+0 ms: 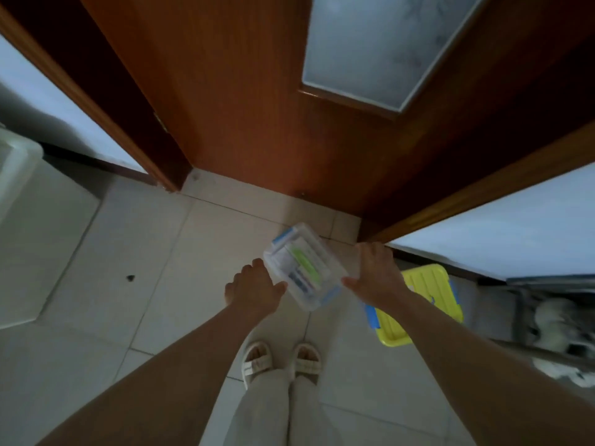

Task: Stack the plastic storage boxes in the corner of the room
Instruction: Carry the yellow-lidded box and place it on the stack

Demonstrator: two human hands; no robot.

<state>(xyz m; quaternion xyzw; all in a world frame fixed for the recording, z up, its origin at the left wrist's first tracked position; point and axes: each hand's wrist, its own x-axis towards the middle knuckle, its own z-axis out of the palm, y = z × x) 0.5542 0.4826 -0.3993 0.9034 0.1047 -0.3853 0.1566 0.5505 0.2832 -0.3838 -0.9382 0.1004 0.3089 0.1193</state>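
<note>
A small clear box (304, 267) with blue clips sat between both hands above the tiled floor (154, 252), near a wooden door (244, 101). The left hand (254, 289) and right hand (375, 273) pressed its opposite sides, fingers spread. A yellow-lidded box (428, 304) lay under the right forearm.

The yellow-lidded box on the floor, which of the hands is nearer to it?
Right. The right hand overlaps the yellow-lidded box in this view, at its left edge. The left hand is farther left, beyond the clear box between the hands.
</note>
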